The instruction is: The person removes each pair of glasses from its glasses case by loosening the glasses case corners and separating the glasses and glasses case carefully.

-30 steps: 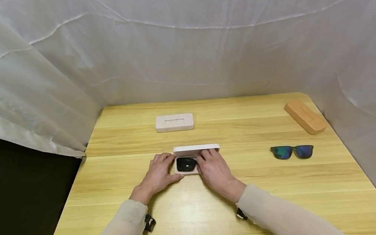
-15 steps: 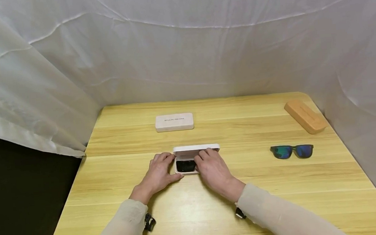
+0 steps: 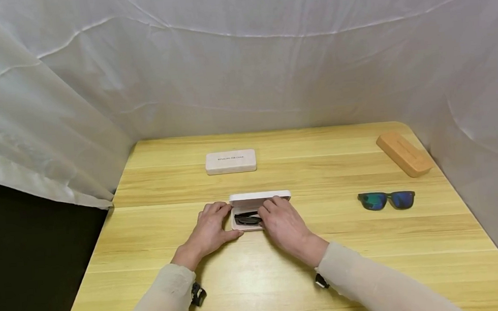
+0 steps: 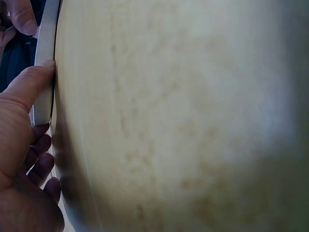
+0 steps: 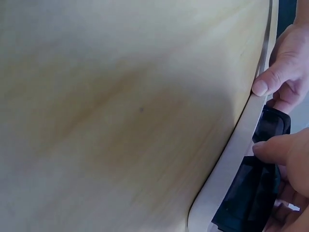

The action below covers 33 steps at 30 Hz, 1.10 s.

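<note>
In the head view an open pale glasses case (image 3: 260, 196) lies mid-table, its lid raised at the back. My left hand (image 3: 211, 229) grips the case's left end, thumb on the front edge and fingers at the back corner. My right hand (image 3: 284, 226) is over the case's right half and pinches black sunglasses (image 3: 248, 220), which lie tilted inside the tray. The right wrist view shows the thumb over the middle of the dark sunglasses (image 5: 248, 193), beside the case's front wall (image 5: 224, 169). The case's right end is hidden under my right hand.
Behind the open case sits a closed pale case (image 3: 231, 162) with lettering on top. At the right lie sunglasses with blue-green lenses (image 3: 401, 200) and, farther back, a tan-orange case (image 3: 404, 154). White curtains (image 3: 268, 74) hang round the wooden table (image 3: 167, 182).
The black sunglasses have turned in my right hand: the lens that faced up now shows nearly edge-on, with a thin arm visible behind it. My left hand stays on the case.
</note>
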Motion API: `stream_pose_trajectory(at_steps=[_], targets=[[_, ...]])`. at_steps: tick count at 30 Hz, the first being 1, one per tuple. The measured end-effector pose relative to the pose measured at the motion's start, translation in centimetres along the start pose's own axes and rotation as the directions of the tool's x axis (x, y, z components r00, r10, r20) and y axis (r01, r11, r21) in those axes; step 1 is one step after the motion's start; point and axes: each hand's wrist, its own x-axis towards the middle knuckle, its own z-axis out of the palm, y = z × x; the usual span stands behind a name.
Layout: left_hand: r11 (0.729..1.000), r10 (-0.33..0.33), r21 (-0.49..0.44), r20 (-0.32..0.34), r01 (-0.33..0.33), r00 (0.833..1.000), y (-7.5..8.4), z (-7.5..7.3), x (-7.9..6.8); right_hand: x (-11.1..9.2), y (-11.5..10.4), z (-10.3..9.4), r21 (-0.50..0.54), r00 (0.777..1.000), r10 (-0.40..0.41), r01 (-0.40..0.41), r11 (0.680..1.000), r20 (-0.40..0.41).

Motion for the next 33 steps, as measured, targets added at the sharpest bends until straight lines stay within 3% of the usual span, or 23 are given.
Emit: stream_pose_trajectory(at_steps=[18, 33], targets=[[1.000, -0.016, -0.002, 0.010, 0.016, 1.000, 0.1, 0.0, 0.0, -1.7, 1.9, -2.0, -0.019, 0.997, -0.051, 0.050, 0.999, -0.064], [0.999, -0.033, -0.010, 0.028, 0.033, 0.999, 0.5, -0.2, 0.0, -7.4, 8.6, -3.3, 0.099, 0.991, 0.036, -0.024, 0.995, -0.128]])
